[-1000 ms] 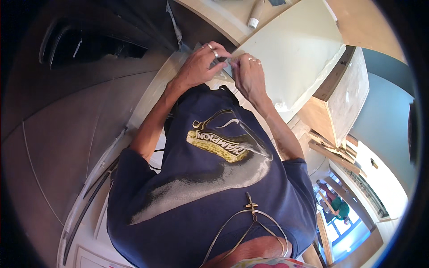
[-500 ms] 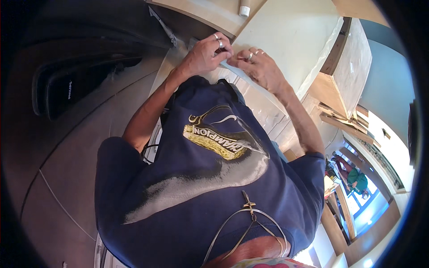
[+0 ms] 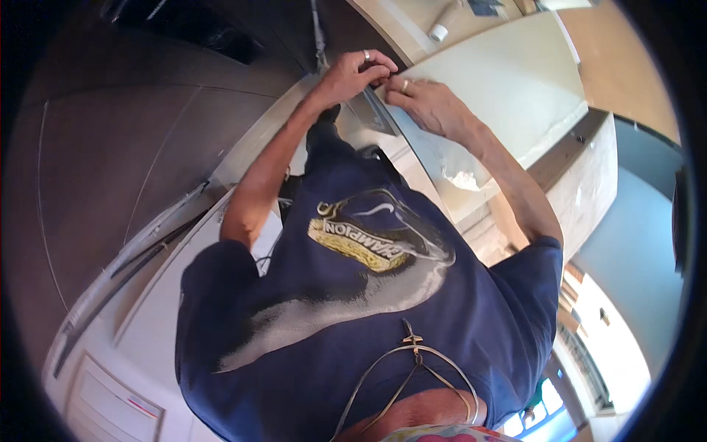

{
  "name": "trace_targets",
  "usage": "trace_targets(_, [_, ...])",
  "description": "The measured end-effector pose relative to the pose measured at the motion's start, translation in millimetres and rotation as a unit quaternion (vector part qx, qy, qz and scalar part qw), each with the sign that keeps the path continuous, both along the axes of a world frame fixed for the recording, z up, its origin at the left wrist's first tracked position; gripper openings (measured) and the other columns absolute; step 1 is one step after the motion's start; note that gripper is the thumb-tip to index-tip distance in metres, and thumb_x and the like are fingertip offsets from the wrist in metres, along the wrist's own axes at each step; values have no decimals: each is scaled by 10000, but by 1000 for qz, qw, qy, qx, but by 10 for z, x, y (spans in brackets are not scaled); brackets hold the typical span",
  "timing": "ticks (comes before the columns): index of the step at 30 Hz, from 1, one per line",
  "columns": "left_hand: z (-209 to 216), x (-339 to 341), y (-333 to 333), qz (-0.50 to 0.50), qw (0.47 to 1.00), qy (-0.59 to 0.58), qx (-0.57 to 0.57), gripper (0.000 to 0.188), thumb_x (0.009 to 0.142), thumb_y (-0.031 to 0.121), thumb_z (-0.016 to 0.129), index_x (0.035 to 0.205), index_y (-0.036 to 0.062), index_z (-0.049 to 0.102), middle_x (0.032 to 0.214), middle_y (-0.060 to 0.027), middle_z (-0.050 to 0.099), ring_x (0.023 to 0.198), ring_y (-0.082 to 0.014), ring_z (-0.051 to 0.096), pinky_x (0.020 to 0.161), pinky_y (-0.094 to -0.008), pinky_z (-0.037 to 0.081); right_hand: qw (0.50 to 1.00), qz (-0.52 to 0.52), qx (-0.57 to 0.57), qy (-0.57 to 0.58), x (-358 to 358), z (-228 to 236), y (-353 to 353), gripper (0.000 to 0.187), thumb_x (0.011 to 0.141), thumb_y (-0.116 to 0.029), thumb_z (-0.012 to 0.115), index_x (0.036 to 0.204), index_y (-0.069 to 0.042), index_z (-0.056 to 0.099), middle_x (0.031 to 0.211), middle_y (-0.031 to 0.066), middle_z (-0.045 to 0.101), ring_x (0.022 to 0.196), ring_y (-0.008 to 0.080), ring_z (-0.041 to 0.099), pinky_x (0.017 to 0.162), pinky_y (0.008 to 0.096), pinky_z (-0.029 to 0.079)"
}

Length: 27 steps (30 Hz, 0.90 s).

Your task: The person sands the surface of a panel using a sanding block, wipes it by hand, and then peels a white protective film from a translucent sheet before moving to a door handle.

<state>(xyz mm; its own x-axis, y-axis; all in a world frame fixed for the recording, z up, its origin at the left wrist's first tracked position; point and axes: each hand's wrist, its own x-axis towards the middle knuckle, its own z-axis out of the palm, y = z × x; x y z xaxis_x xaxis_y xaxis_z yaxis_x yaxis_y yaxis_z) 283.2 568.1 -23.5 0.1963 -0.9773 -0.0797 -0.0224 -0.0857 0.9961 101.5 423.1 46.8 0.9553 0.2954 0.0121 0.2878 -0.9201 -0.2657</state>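
A pale, smooth panel [image 3: 508, 74] lies in front of me, with thin clear film [image 3: 568, 127] wrinkled along its right edge. At the panel's near left corner, my left hand [image 3: 353, 76] is closed, thumb and fingers drawn together. Close beside it, my right hand [image 3: 431, 104] bends over the same corner with its fingers curled in a pinch. Whatever the fingertips hold there is too small or hidden to make out. Rings show on both hands.
Beyond the panel, a white-capped tube [image 3: 440, 31] lies on a wooden surface. An open-topped wooden box [image 3: 582, 158] stands right of the panel. To the left are a large dark surface [image 3: 147, 140] and a white drawer-like front [image 3: 114, 401].
My view has swung, bringing more of the white unit at lower left into sight. Both hands stay at the panel's corner, fingers slightly shifted; the film's loose edge looks different.
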Motion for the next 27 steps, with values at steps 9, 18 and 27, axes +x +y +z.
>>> trace_targets(9, [-145,-159,393,167,981,100,-6,254,1054,170,593,1198,-17,688,1067,-70,715,985,-141,676,889,-303,559,994,22,95,-45,366,-201,-1,184,990,-100,568,1172,-77,548,1121,134,594,982,350,663,818,462,564])
trace_targets(18, [-225,-574,424,148,975,163,23,281,1046,154,603,1233,-44,672,1140,-94,703,1016,-153,675,915,-305,561,987,8,125,-98,-48,-366,25,125,996,-165,567,1049,-74,634,1011,113,606,965,338,653,845,452,545])
trace_targets(27, [25,-671,291,137,974,173,48,253,1041,194,622,1191,-2,675,1062,-65,697,911,-126,656,831,-295,543,948,-206,169,-175,-571,-205,-273,285,909,-184,723,1157,-74,638,1151,150,623,1072,353,630,940,445,513])
